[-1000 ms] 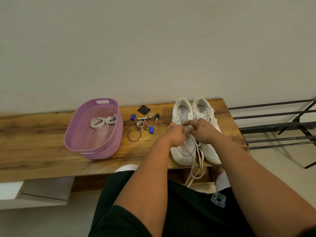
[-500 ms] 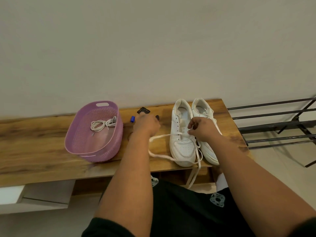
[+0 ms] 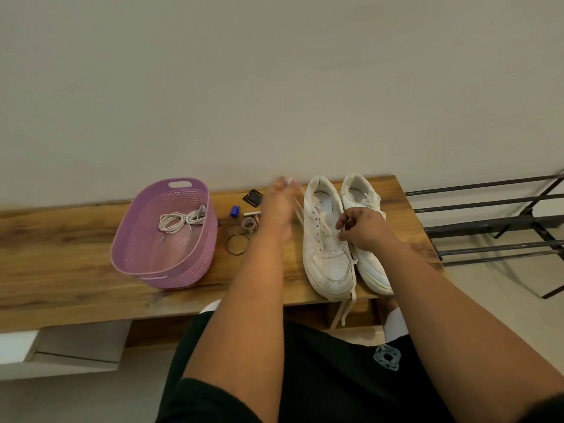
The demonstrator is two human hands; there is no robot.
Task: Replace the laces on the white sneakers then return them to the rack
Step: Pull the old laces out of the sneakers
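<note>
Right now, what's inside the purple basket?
Inside the purple basket lies a coiled bundle of white laces, near its far end. A tiny dark speck sits closer to the middle, too small to identify. The near wall hides part of the floor.

Blurred and cut off

The left hand (image 3: pixel 282 196) was motion-blurred, its grip on the lace (image 3: pixel 298 210) unclear; the rack (image 3: pixel 488 206) ran off the right edge.

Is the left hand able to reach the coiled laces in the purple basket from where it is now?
Probably yes. The left hand is raised just right of the purple basket, whose top is open, and the coiled laces lie uncovered. But it seems occupied pulling the old lace.
</note>
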